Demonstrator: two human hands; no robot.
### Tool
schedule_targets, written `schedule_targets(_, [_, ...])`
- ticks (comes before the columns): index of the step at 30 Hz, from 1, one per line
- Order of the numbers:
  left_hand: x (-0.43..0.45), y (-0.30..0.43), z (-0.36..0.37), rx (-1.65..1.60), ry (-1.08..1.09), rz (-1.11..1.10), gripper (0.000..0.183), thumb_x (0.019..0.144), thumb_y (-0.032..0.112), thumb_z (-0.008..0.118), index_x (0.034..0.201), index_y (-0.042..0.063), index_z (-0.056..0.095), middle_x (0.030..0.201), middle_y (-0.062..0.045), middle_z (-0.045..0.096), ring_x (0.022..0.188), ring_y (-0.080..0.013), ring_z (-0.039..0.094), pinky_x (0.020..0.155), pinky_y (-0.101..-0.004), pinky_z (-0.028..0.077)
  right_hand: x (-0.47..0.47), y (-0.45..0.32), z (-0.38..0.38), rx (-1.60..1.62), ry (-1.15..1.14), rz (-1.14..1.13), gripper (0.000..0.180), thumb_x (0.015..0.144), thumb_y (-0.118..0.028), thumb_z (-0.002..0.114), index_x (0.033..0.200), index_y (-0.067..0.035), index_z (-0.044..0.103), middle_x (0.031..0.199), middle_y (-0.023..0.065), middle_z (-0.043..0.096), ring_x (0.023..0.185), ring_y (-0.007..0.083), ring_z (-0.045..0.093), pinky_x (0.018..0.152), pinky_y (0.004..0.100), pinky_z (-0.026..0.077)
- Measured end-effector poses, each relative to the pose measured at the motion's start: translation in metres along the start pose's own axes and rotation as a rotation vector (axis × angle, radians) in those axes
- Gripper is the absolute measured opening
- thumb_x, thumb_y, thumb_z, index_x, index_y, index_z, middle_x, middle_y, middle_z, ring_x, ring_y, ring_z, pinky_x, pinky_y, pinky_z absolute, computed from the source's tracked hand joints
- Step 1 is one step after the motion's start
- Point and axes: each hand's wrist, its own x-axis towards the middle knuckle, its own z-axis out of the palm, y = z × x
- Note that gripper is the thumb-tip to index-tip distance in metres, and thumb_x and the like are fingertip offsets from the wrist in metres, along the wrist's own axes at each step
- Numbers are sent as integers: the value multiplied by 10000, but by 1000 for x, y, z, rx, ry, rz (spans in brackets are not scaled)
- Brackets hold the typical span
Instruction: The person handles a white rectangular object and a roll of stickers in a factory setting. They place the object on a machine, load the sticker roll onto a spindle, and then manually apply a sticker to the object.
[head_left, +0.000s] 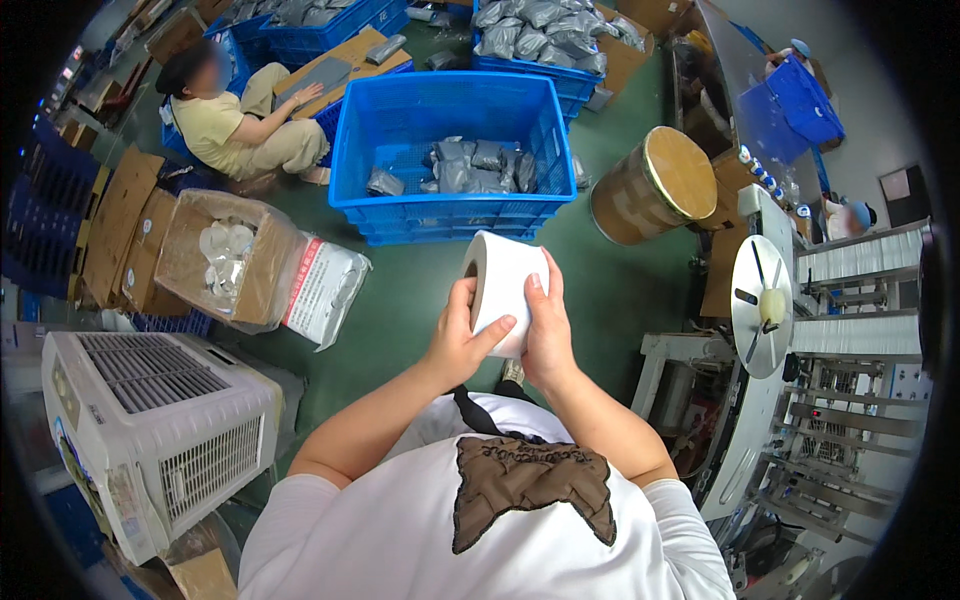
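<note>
Both of my hands hold a wide white roll in front of my body, above the green floor. My left hand grips its left side, with the fingers at the dark core opening and the thumb across the outer face. My right hand wraps the right side, its thumb on the outer surface. Beyond the roll stands a large blue plastic crate. Grey plastic-wrapped packets lie in a loose group on its bottom.
An evaporative air cooler stands left, near a lined cardboard box and a white sack. A fibre drum stands right, before a machine with a metal reel disc. A seated person works at the upper left.
</note>
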Motion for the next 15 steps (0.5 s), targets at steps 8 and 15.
schedule_targets(8, [29, 29, -25, -98, -345, -274, 601, 802, 267, 751, 1232, -13, 439, 1164, -132, 582, 1052, -179, 578, 881, -323, 470, 17, -9, -25, 328, 115, 380, 482, 979, -396, 452, 1294, -30, 438, 1195, 143, 567, 1086, 277, 575, 932, 424, 472])
schedule_targets(15, [34, 37, -25, 175, -392, -84, 824, 642, 212, 858, 1312, 8, 423, 1179, -110, 571, 1089, -178, 554, 914, -318, 443, 22, -37, -16, 432, 216, 362, 487, 1008, -399, 366, 1237, 7, 505, 1210, 162, 578, 1092, 296, 576, 958, 445, 454])
